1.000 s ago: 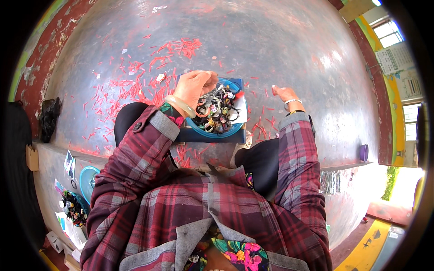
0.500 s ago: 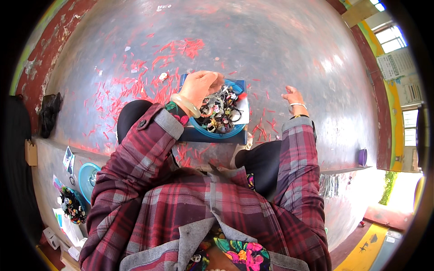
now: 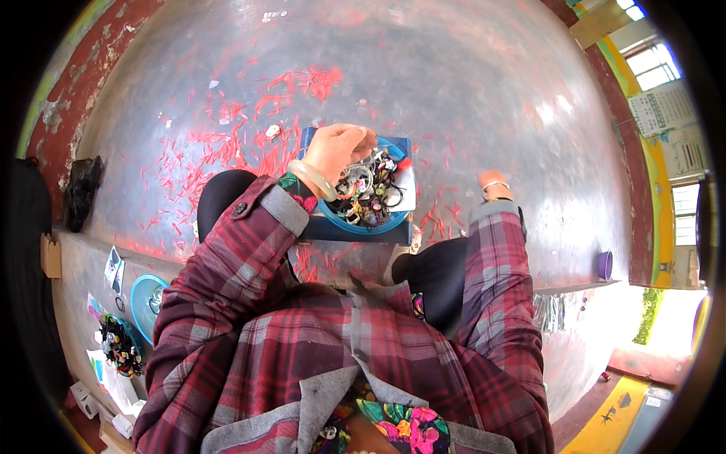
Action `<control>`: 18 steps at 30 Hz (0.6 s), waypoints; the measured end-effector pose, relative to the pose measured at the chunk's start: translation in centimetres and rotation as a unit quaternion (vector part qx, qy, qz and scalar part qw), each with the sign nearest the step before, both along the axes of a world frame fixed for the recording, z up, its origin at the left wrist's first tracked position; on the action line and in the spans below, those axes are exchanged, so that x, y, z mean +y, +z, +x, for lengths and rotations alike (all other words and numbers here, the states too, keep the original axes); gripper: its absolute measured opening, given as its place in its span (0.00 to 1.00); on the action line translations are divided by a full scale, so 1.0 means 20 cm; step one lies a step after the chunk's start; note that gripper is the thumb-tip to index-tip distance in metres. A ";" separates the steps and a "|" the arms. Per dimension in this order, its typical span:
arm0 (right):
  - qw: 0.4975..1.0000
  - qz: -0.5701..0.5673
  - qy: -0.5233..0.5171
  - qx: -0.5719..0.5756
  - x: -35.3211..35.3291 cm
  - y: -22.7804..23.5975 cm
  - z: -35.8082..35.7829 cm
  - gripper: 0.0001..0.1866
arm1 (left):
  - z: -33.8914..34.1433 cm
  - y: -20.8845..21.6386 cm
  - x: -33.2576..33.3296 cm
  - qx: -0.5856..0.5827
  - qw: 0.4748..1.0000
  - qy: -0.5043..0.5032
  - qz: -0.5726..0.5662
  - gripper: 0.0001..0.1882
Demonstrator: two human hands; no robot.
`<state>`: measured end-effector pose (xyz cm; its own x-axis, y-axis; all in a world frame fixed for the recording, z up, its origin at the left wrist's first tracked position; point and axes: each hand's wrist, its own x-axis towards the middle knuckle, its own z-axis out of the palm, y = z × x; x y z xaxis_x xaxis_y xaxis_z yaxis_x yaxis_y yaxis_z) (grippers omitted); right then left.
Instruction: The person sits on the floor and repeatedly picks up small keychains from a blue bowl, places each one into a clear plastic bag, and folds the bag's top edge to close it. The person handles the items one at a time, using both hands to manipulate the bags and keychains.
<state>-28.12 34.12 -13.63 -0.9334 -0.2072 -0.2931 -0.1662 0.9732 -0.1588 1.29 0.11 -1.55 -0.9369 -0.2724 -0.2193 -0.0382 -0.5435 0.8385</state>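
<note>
My left hand (image 3: 338,149), with a pale bangle on its wrist, is over the far left side of a round blue basin (image 3: 395,221). Its thumb and fingertips are pinched together; what lies between them is too small to make out. Many dark elastic hair ties (image 3: 372,203) with coloured beads and charms fill the basin, which rests on a dark blue box (image 3: 321,229). A white card (image 3: 409,188) shows at the basin's right side. Apart from the basin, my right hand (image 3: 492,182) hangs to the right, a white bracelet on its wrist and its fingers mostly hidden.
Red strips (image 3: 234,147) litter the grey floor, mostly left of the box. My bent knees flank the near side. At left are a second blue basin (image 3: 148,296), a heap of dark hair ties (image 3: 121,348) and a black bag (image 3: 83,189). A purple bucket (image 3: 606,265) stands far right.
My right hand has drawn nearer to me, its once-visible fingers now tucked out of sight. My left hand stays pinched over the basin, slightly lower.
</note>
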 end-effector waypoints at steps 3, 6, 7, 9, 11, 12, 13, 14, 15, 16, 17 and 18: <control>0.980 -0.169 -0.089 -0.050 -0.18 0.14 0.13 0.16 | 0.06 -0.02 -0.03 -0.012 1.000 0.023 -0.009 0.12; 0.972 -0.226 -0.051 -0.032 -0.12 0.20 0.08 0.19 | 0.03 0.00 -0.02 0.005 1.000 0.001 -0.004 0.12; 0.948 -0.306 -0.069 -0.062 -0.18 0.24 0.12 0.19 | 0.03 -0.01 -0.02 0.008 1.000 0.000 0.011 0.12; 0.875 -0.458 -0.096 -0.127 -0.44 0.46 0.35 0.19 | 0.06 -0.02 -0.04 0.012 0.999 0.006 0.038 0.12; 0.838 -0.519 -0.046 -0.162 -0.60 0.62 0.53 0.21 | 0.05 0.00 -0.03 0.026 0.997 0.007 0.067 0.12; 0.818 -0.542 -0.015 -0.189 -0.66 0.66 0.61 0.21 | 0.05 0.00 -0.02 0.031 0.996 0.009 0.083 0.12; 0.796 -0.565 0.017 -0.218 -0.72 0.69 0.68 0.21 | 0.04 0.00 -0.02 0.034 0.995 0.013 0.097 0.12; 0.791 -0.567 0.024 -0.228 -0.78 0.71 0.75 0.20 | 0.04 0.01 -0.03 0.029 0.994 0.012 0.104 0.11; 0.786 -0.569 0.031 -0.239 -0.84 0.73 0.82 0.19 | 0.05 0.00 -0.03 0.033 0.993 0.016 0.109 0.11; 0.781 -0.571 0.038 -0.249 -0.88 0.73 0.88 0.19 | 0.05 0.01 -0.02 0.038 0.993 0.019 0.113 0.11; 0.761 -0.593 0.024 -0.262 -0.90 0.72 0.92 0.18 | 0.05 0.01 -0.02 0.042 0.992 0.021 0.118 0.11; 0.741 -0.613 0.011 -0.275 -0.93 0.71 0.95 0.17 | 0.06 0.01 -0.02 0.047 0.991 0.025 0.120 0.12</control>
<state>-9.04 15.58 0.57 -0.7345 -0.6463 -0.2071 0.2384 0.0400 -0.9703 2.43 -0.33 -1.35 -0.9429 -0.2691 -0.1964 0.0654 -0.7276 0.6829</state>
